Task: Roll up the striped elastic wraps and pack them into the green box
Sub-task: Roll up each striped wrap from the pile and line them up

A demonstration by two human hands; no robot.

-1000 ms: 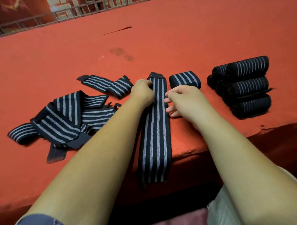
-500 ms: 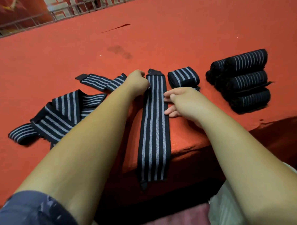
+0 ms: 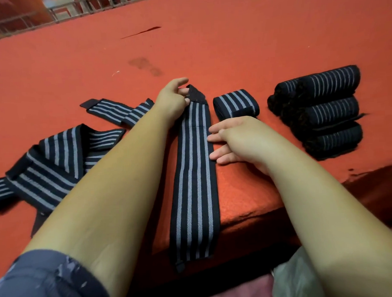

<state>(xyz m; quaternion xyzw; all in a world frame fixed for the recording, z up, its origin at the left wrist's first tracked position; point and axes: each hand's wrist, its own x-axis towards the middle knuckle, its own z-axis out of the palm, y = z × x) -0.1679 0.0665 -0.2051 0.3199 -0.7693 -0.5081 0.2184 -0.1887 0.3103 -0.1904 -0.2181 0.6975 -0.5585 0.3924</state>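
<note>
Wrap tip (image 3: 196, 94) newly up, left grip (image 3: 171, 99)

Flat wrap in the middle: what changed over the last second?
The left hand has pinched the black tab end of the flat wrap and tipped it up, where before it lay flat. The right hand stays with straight fingers at the wrap's right edge. The single roll, stack of rolls and loose pile are unchanged.

The wraps (image 3: 192, 171) are black, perhaps navy, with pale grey stripes on a red-orange surface (image 3: 231, 45).
</note>
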